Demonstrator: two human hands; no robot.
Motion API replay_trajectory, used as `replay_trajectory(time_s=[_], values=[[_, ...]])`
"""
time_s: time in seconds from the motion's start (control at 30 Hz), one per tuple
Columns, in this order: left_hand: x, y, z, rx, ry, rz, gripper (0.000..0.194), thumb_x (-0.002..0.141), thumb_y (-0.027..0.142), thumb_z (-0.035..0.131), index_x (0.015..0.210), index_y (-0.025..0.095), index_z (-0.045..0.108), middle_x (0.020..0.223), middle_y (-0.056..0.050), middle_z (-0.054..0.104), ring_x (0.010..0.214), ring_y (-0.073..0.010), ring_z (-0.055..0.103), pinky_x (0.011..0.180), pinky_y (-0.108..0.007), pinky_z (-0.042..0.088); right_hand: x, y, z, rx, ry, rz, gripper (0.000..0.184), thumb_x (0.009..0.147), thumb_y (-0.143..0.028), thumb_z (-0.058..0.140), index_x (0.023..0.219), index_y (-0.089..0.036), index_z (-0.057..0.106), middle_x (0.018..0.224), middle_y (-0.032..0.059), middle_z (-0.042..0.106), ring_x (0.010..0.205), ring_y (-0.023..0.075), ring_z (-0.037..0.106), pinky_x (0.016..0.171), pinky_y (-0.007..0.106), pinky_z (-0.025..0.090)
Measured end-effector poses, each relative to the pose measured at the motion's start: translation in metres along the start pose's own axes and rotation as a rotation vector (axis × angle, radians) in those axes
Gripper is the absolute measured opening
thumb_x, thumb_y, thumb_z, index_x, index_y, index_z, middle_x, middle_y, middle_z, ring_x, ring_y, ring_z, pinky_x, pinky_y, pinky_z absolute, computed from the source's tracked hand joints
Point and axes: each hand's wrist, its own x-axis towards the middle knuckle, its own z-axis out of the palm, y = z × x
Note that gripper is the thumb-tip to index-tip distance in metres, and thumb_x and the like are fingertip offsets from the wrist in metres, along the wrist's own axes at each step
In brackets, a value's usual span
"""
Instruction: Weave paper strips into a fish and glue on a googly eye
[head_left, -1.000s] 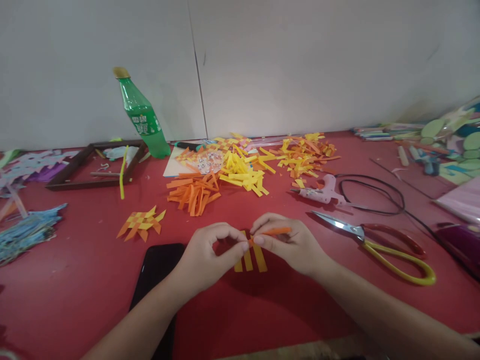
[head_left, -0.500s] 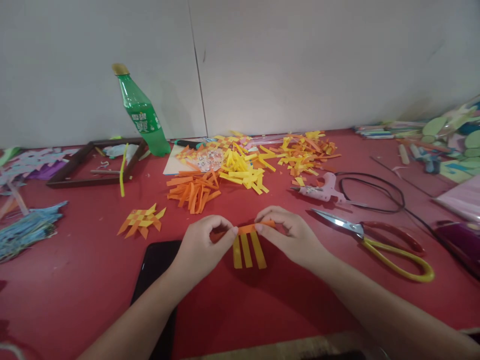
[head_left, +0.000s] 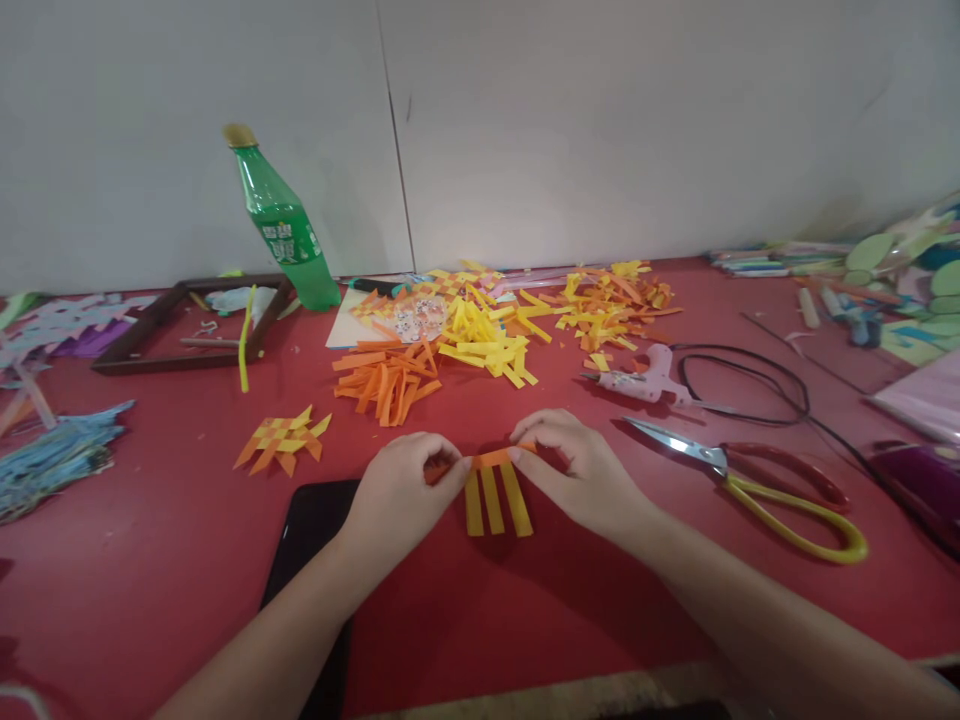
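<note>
An orange paper strip runs crosswise between my two hands, across the upper ends of three yellow paper strips. My left hand pinches its left end between thumb and fingers. At the other end my right hand pinches it the same way. Below the orange strip the yellow strips hang toward me, side by side with gaps. Their far ends are hidden behind the orange strip and my fingers. A woven orange and yellow paper piece lies to the left of my left hand.
A black phone lies partly under my left forearm. Scissors and a pink glue gun with a cable are at right. Behind are orange strips, yellow strips, a green bottle and a brown frame.
My hands have moved apart along the orange strip, my left hand going left and both slightly away from me. More of the strip and the yellow strips shows. The last half second brings little movement.
</note>
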Motion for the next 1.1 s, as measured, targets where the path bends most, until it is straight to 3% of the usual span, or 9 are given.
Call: replay_trajectory(time_s=[0.37, 0.6, 0.7, 0.8, 0.93, 1.0, 1.1], values=[[0.001, -0.002, -0.002, -0.01, -0.021, 0.006, 0.019, 0.09, 0.036, 0.055, 0.08, 0.023, 0.065, 0.086, -0.003, 0.073, 0.084, -0.0238, 0.066, 0.074, -0.034, 0.045, 0.001, -0.001, -0.003, 0.003, 0.015, -0.002, 0.009, 0.086, -0.023, 0.058, 0.078, -0.022, 0.061, 0.089, 0.0042, 0.069, 0.089, 0.0211, 0.063, 0.082, 0.038, 0.049], [0.002, -0.003, -0.004, -0.126, 0.04, -0.045, 0.018, 0.094, 0.035, 0.048, 0.087, 0.024, 0.06, 0.083, -0.002, 0.073, 0.081, -0.0216, 0.068, 0.072, -0.032, 0.047, 0.003, 0.002, -0.006, -0.032, 0.113, 0.071, 0.005, 0.085, -0.022, 0.055, 0.086, -0.023, 0.06, 0.091, 0.0035, 0.068, 0.089, 0.0206, 0.063, 0.08, 0.036, 0.049], [0.003, -0.004, -0.003, -0.221, 0.059, -0.066, 0.014, 0.093, 0.032, 0.05, 0.092, 0.023, 0.06, 0.084, -0.003, 0.074, 0.085, -0.0224, 0.07, 0.076, -0.034, 0.05, 0.01, 0.013, -0.019, -0.187, 0.188, 0.01, 0.008, 0.084, -0.022, 0.055, 0.09, -0.023, 0.061, 0.093, 0.005, 0.069, 0.09, 0.0227, 0.064, 0.08, 0.038, 0.049], [0.004, -0.005, -0.003, -0.335, 0.074, -0.096, 0.013, 0.09, 0.032, 0.053, 0.094, 0.022, 0.06, 0.087, -0.005, 0.076, 0.088, -0.0228, 0.071, 0.078, -0.035, 0.051, 0.019, 0.036, -0.049, -0.405, 0.263, -0.028, 0.01, 0.084, -0.02, 0.055, 0.089, -0.022, 0.064, 0.092, 0.0078, 0.071, 0.092, 0.026, 0.064, 0.084, 0.042, 0.047], [0.006, -0.006, -0.003, -0.484, 0.092, -0.134, 0.018, 0.086, 0.036, 0.06, 0.094, 0.021, 0.065, 0.095, -0.006, 0.076, 0.09, -0.0223, 0.071, 0.082, -0.036, 0.052, 0.027, 0.068, -0.091, -0.52, 0.347, 0.099, 0.012, 0.086, -0.02, 0.055, 0.083, -0.018, 0.066, 0.09, 0.0141, 0.071, 0.091, 0.0293, 0.064, 0.082, 0.045, 0.044], [0.006, -0.005, -0.003, -0.529, 0.115, -0.16, 0.021, 0.083, 0.038, 0.064, 0.093, 0.021, 0.068, 0.096, -0.006, 0.076, 0.089, -0.022, 0.07, 0.081, -0.035, 0.052, 0.028, 0.073, -0.096, -0.508, 0.38, 0.145, 0.013, 0.086, -0.021, 0.055, 0.084, -0.018, 0.067, 0.088, 0.0136, 0.07, 0.088, 0.0277, 0.065, 0.077, 0.043, 0.045], [0.006, -0.005, -0.003, -0.625, 0.141, -0.203, 0.022, 0.08, 0.038, 0.068, 0.093, 0.021, 0.07, 0.096, -0.005, 0.075, 0.088, -0.0202, 0.068, 0.081, -0.033, 0.052, 0.025, 0.061, -0.075, -0.461, 0.349, 0.085, 0.011, 0.085, -0.021, 0.057, 0.088, -0.019, 0.067, 0.089, 0.0089, 0.072, 0.083, 0.0238, 0.065, 0.073, 0.039, 0.048]])
